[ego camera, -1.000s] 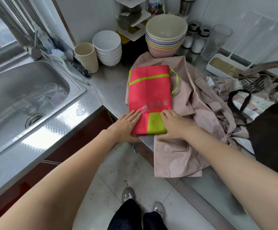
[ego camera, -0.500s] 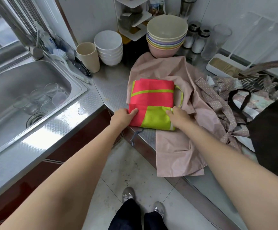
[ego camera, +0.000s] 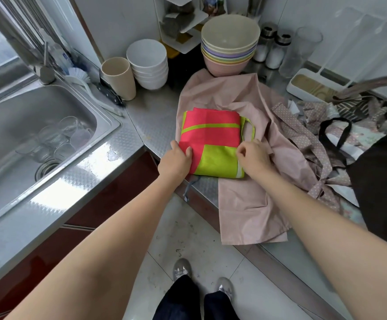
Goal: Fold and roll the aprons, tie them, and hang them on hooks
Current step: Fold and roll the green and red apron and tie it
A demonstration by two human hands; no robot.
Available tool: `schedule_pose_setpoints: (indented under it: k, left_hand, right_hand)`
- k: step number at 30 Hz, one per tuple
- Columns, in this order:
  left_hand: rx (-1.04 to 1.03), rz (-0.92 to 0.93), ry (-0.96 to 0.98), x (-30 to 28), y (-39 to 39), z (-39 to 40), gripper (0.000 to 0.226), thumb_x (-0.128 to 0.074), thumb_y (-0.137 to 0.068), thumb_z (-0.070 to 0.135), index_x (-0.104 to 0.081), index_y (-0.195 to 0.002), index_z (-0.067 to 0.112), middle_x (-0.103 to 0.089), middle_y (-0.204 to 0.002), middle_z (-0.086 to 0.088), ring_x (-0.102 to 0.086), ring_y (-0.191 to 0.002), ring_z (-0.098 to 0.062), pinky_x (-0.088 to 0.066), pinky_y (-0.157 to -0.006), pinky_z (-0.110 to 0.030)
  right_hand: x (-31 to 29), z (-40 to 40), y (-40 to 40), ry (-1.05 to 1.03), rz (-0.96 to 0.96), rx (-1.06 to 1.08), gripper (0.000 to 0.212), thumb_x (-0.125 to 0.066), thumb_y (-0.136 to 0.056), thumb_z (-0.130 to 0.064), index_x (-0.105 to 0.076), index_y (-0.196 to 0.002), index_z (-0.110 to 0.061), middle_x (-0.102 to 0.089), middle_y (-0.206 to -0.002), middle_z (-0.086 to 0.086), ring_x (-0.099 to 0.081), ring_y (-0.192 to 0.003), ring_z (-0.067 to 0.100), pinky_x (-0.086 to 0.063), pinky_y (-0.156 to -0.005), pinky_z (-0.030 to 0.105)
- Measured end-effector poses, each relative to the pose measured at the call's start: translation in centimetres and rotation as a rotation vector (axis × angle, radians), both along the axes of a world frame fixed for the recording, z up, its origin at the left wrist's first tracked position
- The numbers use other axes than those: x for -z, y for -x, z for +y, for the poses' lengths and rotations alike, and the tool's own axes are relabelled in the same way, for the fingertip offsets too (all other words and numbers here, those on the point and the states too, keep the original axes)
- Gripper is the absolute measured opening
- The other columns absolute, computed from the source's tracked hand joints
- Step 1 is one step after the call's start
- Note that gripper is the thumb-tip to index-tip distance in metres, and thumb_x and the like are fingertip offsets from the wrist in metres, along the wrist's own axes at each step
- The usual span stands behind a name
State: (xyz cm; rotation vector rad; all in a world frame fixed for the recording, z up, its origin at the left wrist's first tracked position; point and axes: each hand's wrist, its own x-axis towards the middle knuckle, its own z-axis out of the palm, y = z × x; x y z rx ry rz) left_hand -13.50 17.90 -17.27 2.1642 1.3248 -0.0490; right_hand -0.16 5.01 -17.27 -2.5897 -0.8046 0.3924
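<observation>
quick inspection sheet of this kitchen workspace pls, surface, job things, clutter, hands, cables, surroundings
surface: steel counter, patterned finish, with a sink set in at the left.
job's things: red and green apron folded into a flat packet, lying on a spread pink apron that hangs over the counter edge; more aprons heaped at right.
clutter: beige cup, stacked white bowls, stacked coloured bowls, two shakers, glasses in the sink, dish brush.
hands: left hand grips the packet's left edge; right hand pinches its right edge.
cables: nothing seen.
surroundings: tiled floor, white wall, window at far left.
</observation>
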Motion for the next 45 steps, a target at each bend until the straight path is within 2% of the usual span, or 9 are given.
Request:
schedule_pose_setpoints:
  k: [8, 12, 18, 24, 29, 33, 36, 41, 45]
  left_hand:
    - [-0.2, -0.213, 0.243, -0.2, -0.2, 0.8, 0.032, -0.035, -0.097, 0.039, -0.042, -0.11, 0.01, -0.058, -0.114, -0.014, -0.059, -0.1, -0.034, -0.048, -0.09, -0.038]
    - [-0.268, -0.267, 0.375, -0.4, 0.2, 0.6, 0.021, -0.042, -0.097, 0.032, -0.032, -0.102, 0.015, -0.046, -0.102, -0.007, -0.053, -0.087, -0.027, -0.056, -0.073, -0.044]
    - [-0.212, -0.229, 0.326, -0.1, 0.3, 0.8, 0.029, -0.05, -0.094, 0.032, -0.038, -0.11, 0.011, -0.056, -0.119, -0.014, -0.054, -0.109, -0.031, -0.043, -0.089, -0.037]
    - [-0.163, -0.083, 0.112, 0.5, 0.3, -0.5, 0.036, -0.044, -0.096, 0.031, -0.035, -0.122, 0.008, -0.053, -0.123, -0.015, -0.053, -0.111, -0.033, -0.038, -0.091, -0.041]
    - [0.572, 0.019, -0.54, 0.2, 0.9, 0.3, 0.047, -0.033, -0.097, 0.024, -0.03, -0.143, 0.021, -0.033, -0.143, -0.009, -0.033, -0.131, -0.028, -0.03, -0.1, -0.039]
    - [0.863, 0.2, -0.213, 1.1, 1.9, 1.2, 0.07, -0.036, -0.097, 0.047, -0.005, -0.151, 0.016, -0.005, -0.158, -0.005, -0.001, -0.146, -0.022, -0.008, -0.118, -0.037]
    - [0.936, 0.269, -0.176, 0.6, 2.4, 2.0, 0.094, -0.054, -0.085, 0.056, 0.002, -0.15, 0.019, 0.005, -0.158, -0.001, 0.004, -0.146, -0.019, -0.001, -0.117, -0.041]
    - [0.616, -0.005, 0.123, -0.9, 2.6, 3.1, 0.076, -0.071, -0.075, 0.027, -0.037, -0.142, 0.018, -0.049, -0.136, -0.008, -0.049, -0.121, -0.022, -0.034, -0.1, -0.028]
    - [0.26, -0.204, 0.468, -1.7, 2.3, 4.6, 0.048, -0.07, -0.077, 0.036, -0.06, -0.118, 0.013, -0.063, -0.107, -0.003, -0.059, -0.099, -0.016, -0.044, -0.08, -0.016]
  right_hand:
    - [-0.2, 0.6, 0.8, 0.067, 0.28, 0.261, 0.042, -0.067, -0.083, -0.035, -0.039, -0.062, -0.011, -0.051, -0.082, 0.01, -0.053, -0.078, 0.024, -0.038, -0.059, 0.028]
    - [-0.4, 0.8, 0.8, -0.245, 0.69, 0.502, 0.031, -0.075, -0.077, -0.009, -0.045, -0.069, -0.013, -0.056, -0.093, 0.009, -0.057, -0.079, 0.021, -0.05, -0.063, 0.029]
    - [0.2, 0.5, 0.7, -0.482, 0.962, 0.674, 0.029, -0.064, -0.085, 0.0, -0.044, -0.069, -0.013, -0.052, -0.078, 0.003, -0.053, -0.081, 0.016, -0.046, -0.063, 0.025]
    - [0.9, 0.6, 1.2, -0.406, 0.516, 0.461, 0.03, -0.06, -0.086, -0.003, -0.04, -0.068, -0.018, -0.045, -0.073, -0.002, -0.044, -0.07, 0.014, -0.034, -0.055, 0.02]
    - [-1.2, 0.4, 1.2, 0.092, -0.186, -0.187, 0.031, -0.047, -0.085, 0.005, -0.049, -0.11, -0.013, -0.041, -0.126, 0.011, -0.042, -0.113, 0.03, -0.044, -0.087, 0.04]
    - [-1.0, -0.2, 2.5, 0.333, 0.004, -0.545, 0.067, -0.054, -0.09, -0.042, -0.031, -0.142, -0.006, -0.02, -0.152, 0.008, -0.017, -0.14, 0.029, -0.02, -0.114, 0.036]
    - [-0.5, -1.4, 2.5, 0.419, -0.024, -0.625, 0.083, -0.061, -0.086, -0.04, -0.016, -0.147, -0.007, -0.007, -0.157, 0.006, -0.006, -0.144, 0.025, -0.012, -0.116, 0.032]
    - [-1.0, -0.6, 1.5, 0.232, 0.003, -0.54, 0.051, -0.061, -0.08, -0.016, -0.042, -0.126, -0.007, -0.049, -0.126, 0.011, -0.047, -0.117, 0.029, -0.043, -0.092, 0.036]
    - [-1.9, -0.1, -0.8, -0.044, 0.271, -0.13, 0.036, -0.067, -0.08, -0.02, -0.055, -0.113, -0.01, -0.06, -0.113, 0.008, -0.055, -0.104, 0.024, -0.038, -0.078, 0.026]
